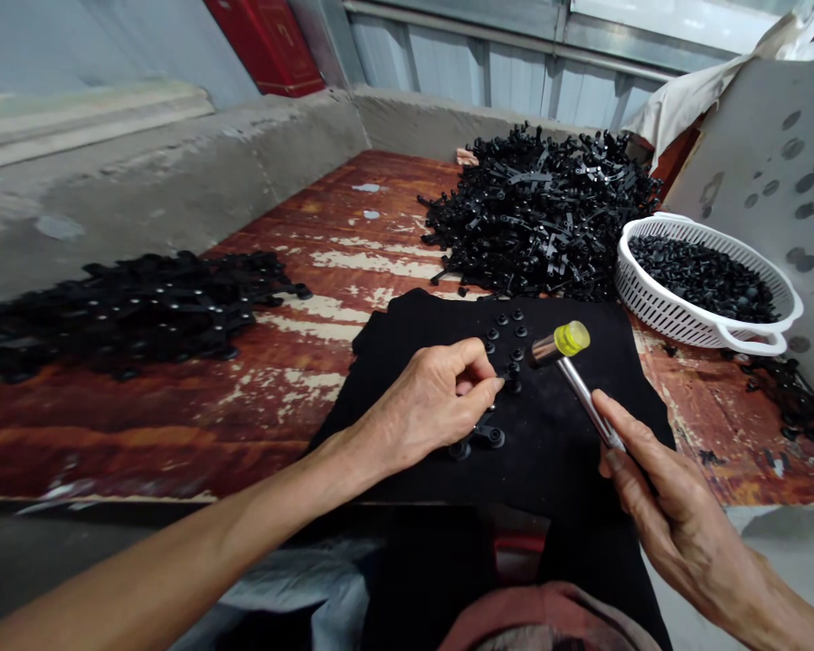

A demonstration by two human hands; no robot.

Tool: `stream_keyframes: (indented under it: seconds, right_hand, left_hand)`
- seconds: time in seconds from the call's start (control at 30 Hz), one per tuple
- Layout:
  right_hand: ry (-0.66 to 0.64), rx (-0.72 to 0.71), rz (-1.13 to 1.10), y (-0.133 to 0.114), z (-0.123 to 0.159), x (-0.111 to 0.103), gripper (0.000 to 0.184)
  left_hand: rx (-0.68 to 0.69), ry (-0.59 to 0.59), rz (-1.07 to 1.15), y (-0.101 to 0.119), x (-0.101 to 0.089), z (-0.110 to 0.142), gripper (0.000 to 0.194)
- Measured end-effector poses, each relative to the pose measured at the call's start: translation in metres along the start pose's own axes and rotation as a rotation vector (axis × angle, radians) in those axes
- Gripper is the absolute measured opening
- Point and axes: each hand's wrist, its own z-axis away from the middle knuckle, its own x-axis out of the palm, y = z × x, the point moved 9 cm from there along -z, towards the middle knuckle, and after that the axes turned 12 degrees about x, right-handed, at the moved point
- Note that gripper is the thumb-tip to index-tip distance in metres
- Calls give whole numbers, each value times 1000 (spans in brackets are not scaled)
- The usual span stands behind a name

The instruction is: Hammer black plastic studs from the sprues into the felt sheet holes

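My left hand (434,402) pinches a small black plastic stud at its fingertips, above a black cloth pad (570,461). My right hand (671,511) is closed around the steel handle of a small mallet (587,398), whose yellow-tipped head (561,345) hangs just above the pad. Several black studs (508,339) stand in a loose group on the cloth. Lying near the pad's front is a black plastic strip with round studs (478,438), close below my left fingers.
The pad lies on a worn, red-painted wooden table (176,434). Black plastic parts form a large heap (539,212) behind it and a flatter pile (128,312) at left. A white plastic basket (651,294) holds black studs. Concrete and a grey perforated board (773,163) bound the table.
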Motion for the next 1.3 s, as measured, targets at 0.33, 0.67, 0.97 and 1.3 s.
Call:
stream_keyframes:
  seconds: [0.33, 0.67, 0.97, 1.3]
  right_hand:
    - [11, -14, -11, 0, 0, -1, 62]
    - [19, -3, -3, 0, -2, -1, 62]
    - [12, -10, 9, -3, -1, -1, 59]
    - [-13, -4, 3, 0, -2, 1, 59]
  left_hand:
    - [28, 66, -15, 7, -2, 5, 17]
    - [53, 64, -21, 10, -3, 5, 15]
    - [44, 49, -23, 9, 0, 4, 16]
    - [94, 32, -58, 9, 1, 6, 17]
